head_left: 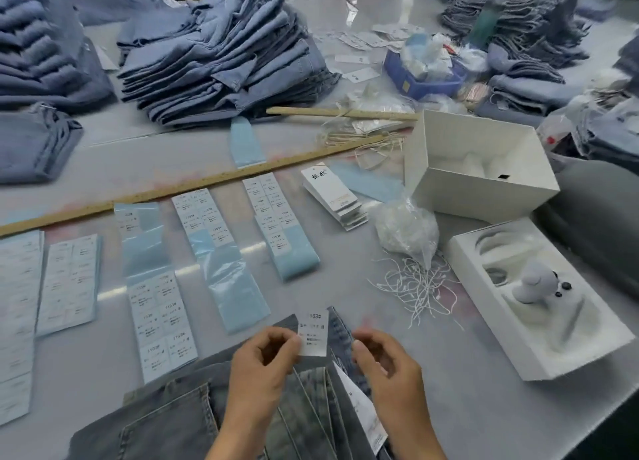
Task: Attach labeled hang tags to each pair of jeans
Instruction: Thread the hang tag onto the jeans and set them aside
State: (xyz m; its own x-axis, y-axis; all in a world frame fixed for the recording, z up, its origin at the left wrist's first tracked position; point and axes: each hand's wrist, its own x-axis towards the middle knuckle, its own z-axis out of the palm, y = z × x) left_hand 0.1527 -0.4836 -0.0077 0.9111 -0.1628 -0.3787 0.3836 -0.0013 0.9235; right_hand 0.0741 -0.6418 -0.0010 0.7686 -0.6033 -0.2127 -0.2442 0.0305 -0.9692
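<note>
Head view: left hand (262, 359) pinches upright sticker (313, 333), long axis vertical; right hand (383, 362) curled, empty, over jeans (179, 414).

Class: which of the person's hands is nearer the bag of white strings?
Right. The right hand is below and just left of the bag; the left hand, pinching a label, is farther left.

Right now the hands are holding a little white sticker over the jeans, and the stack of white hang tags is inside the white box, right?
Not quite. The head view shows the stack of white hang tags lying on the table, left of the white box. The left hand does hold the sticker over the jeans.
</note>
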